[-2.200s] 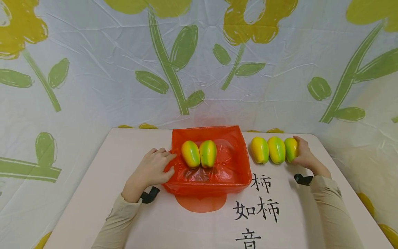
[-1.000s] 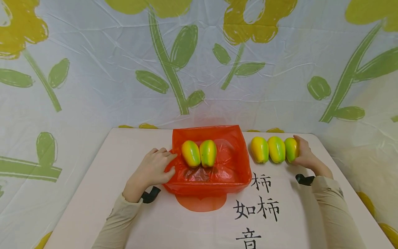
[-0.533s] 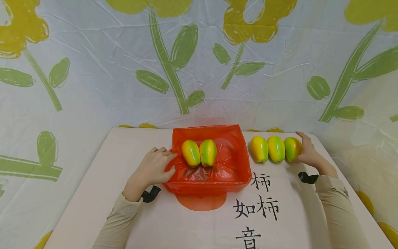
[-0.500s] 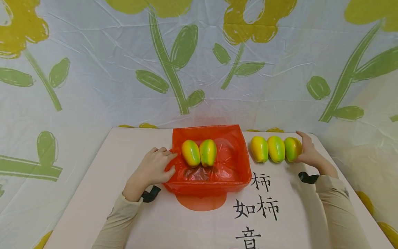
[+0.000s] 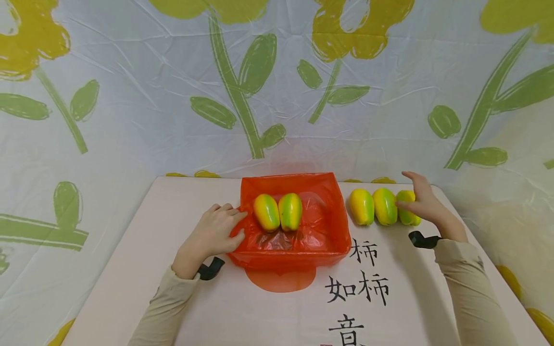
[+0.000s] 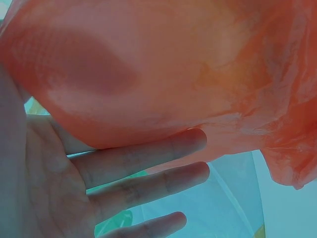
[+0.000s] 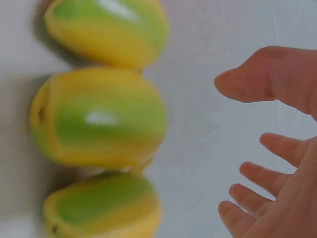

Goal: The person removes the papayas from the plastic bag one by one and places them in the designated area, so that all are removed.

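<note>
Near end fruit (image 5: 409, 218); right hand (image 5: 427, 204) outspread; left hand (image 5: 215, 231) touching red bag (image 5: 289, 261)

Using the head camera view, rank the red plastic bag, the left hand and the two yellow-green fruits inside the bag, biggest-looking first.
1. Red plastic bag
2. Left hand
3. Left fruit and right fruit, unranked: they look about alike in size.

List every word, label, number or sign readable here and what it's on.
"柿", on the tabletop.
"如柿", below it, same surface.
"音", same surface, cut by the frame edge, possibly incomplete.
Red mark: too cut off to read.
No text visible on the red container or fruits.
</note>
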`<state>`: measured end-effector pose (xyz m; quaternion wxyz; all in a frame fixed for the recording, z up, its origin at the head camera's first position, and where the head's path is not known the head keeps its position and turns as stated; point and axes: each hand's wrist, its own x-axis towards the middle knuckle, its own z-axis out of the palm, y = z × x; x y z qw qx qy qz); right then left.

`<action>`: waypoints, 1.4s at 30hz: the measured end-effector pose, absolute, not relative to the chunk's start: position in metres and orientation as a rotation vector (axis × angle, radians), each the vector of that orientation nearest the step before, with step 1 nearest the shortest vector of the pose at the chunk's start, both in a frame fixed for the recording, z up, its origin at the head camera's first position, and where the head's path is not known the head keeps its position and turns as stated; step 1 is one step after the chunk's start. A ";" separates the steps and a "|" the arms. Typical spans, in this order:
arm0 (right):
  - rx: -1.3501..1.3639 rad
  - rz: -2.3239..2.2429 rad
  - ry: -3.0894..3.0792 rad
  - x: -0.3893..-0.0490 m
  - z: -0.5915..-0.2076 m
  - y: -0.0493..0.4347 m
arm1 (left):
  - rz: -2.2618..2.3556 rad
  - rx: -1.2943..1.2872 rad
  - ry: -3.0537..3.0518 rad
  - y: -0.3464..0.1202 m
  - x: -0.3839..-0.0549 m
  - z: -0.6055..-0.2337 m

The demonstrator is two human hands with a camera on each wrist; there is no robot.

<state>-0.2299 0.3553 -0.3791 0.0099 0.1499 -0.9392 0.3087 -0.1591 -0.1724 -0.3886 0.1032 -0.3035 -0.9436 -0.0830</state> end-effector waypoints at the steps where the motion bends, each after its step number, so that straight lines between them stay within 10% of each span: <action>1: 0.470 0.960 -2.935 -0.230 -0.376 0.351 | -0.245 -0.895 -2.785 -0.173 -0.159 -0.389; 42: 1.083 0.799 -2.788 -0.249 -0.304 0.152 | -0.277 -0.803 -2.685 -0.172 -0.162 -0.393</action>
